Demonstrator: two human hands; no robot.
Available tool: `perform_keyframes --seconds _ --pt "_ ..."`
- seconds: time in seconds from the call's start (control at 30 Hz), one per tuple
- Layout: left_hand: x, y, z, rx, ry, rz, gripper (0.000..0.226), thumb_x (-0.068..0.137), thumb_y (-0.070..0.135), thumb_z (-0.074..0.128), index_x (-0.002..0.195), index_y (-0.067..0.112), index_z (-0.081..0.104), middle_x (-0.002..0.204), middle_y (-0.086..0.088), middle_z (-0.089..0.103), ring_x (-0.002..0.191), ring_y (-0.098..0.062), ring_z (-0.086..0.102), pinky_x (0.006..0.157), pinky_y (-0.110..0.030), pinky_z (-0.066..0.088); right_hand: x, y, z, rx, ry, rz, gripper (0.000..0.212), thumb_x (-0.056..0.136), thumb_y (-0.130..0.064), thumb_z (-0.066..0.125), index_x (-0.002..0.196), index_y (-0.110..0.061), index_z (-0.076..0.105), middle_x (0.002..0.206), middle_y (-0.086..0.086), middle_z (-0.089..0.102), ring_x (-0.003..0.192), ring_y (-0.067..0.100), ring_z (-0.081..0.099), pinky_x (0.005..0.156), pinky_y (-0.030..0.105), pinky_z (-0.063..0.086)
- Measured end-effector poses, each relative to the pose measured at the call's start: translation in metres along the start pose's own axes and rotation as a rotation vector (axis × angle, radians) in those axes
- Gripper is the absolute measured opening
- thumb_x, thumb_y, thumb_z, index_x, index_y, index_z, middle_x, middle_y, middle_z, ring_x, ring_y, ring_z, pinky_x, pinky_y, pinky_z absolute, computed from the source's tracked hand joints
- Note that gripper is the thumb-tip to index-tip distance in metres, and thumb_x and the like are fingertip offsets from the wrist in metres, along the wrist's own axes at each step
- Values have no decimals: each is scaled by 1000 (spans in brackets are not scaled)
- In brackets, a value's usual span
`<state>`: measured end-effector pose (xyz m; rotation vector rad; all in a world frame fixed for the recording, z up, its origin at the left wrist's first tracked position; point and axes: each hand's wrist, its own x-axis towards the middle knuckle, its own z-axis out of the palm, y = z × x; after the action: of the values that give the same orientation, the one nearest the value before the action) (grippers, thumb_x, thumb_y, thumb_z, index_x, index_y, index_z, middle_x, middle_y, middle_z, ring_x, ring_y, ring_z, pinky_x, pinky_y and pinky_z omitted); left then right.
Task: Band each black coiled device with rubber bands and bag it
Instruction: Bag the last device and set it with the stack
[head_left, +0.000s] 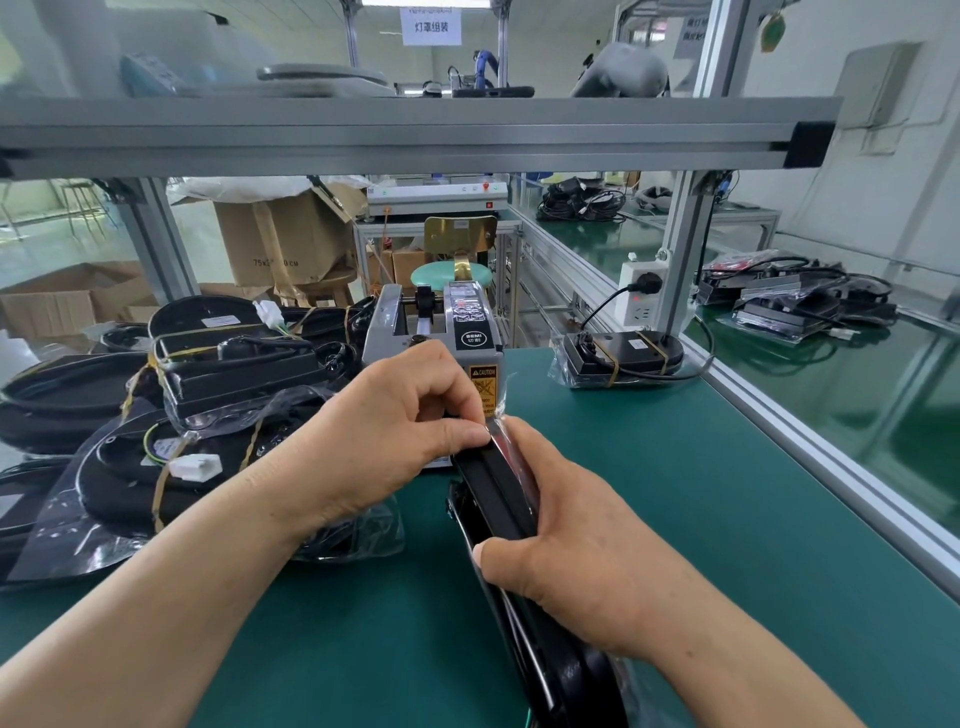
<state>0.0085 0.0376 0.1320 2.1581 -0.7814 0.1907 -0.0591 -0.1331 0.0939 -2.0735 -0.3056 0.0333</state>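
Head view. The black coiled device (498, 499), flat, glossy and stood on edge inside a clear bag (500, 411), sits mid-bench on the green mat (701, 493), just before the tape dispenser (441, 322). The right hand (566, 530) grasps its body, thumb over the near edge. The left hand (395, 431) pinches the bag's top corner. A pile of banded devices (208, 374) crowds the left; open mat extends right to the aluminium rail (831, 462).

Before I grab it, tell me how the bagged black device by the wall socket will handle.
The bagged device probably lifts as one stiff piece, since rubber bands wrap it. Its clear bag looks glossy and loose, so it may slip when gripped. Lying flat on the green mat, it seems unlikely to roll or tip.
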Motion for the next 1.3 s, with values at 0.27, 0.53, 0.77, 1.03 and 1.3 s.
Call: perform_keyframes --seconds 0.27,0.53,0.77,1.03,1.3 --pt "-6 -2 -1 -80 32 7 14 80 9 77 87 21 74 87 8 62 74 -16 55 68 -16 46 0 -1 0 -6 -2 10 63 71 -19 67 125 -41 42 69 -12 59 54 3 50 53 24 49" --pt "-5 6 -3 -7 2 42 14 81 7 77 80 21 73 85 7 57 68 -14 50 64 -12 42 -1 -1 1 -19 4 27 75 71 -20 67 139 -35 36 71 -14 56 51 1 51 49 14 42" --pt "-15 19 3 162 11 -24 19 94 15 60 80 25 55 77 15 50 64 1 47 61 -9 39 -2 1 1 -57 28 10 68 71 -23 66 130 -42 39 68 -10 56 51 3 47 46 17 42" --pt "-19 31 -4 56 -19 -234 15 97 18 59 83 17 64 46 20 50 35 0 40 38 -10 32 -1 4 3 -74 26 3 82 72 -28 65 144 -41 28 101 -15 44 79 6 47 71 22 42" --pt "-2 33 -6 165 -160 -299 18 97 22 59 80 21 66 42 20 51 34 1 42 38 -9 31 -2 1 3 -96 20 38 84 76 -30 68 145 -47 22 106 -13 59 75 3 57 66 21 47"
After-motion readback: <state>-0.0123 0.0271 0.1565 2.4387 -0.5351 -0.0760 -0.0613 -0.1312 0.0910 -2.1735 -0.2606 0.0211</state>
